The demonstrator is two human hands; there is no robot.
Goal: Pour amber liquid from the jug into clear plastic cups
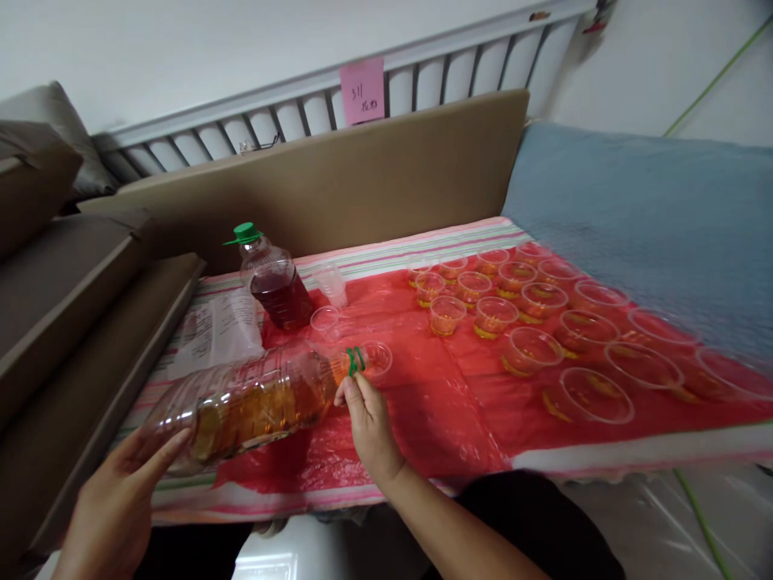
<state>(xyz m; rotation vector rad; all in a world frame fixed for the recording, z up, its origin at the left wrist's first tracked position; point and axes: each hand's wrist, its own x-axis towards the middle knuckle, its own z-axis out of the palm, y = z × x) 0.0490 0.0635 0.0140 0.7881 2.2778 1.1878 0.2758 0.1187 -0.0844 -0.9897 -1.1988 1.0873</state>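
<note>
A large clear plastic bottle (254,403) of amber liquid is tipped almost on its side, its mouth over a small clear cup (375,359) on the red plastic sheet (447,403). My left hand (121,499) supports the bottle's base from below, fingers spread against it. My right hand (365,419) grips the bottle's neck by the green ring (355,360). Several clear cups (519,322) with a little amber liquid stand in rows to the right. An empty cup (324,320) stands behind the bottle's mouth.
A second bottle (274,282) with a green cap stands upright at the back. A stack of empty cups (332,283) and a clear bag (221,326) lie near it. Cardboard (338,185) lines the back and left; a blue blanket (652,209) lies right.
</note>
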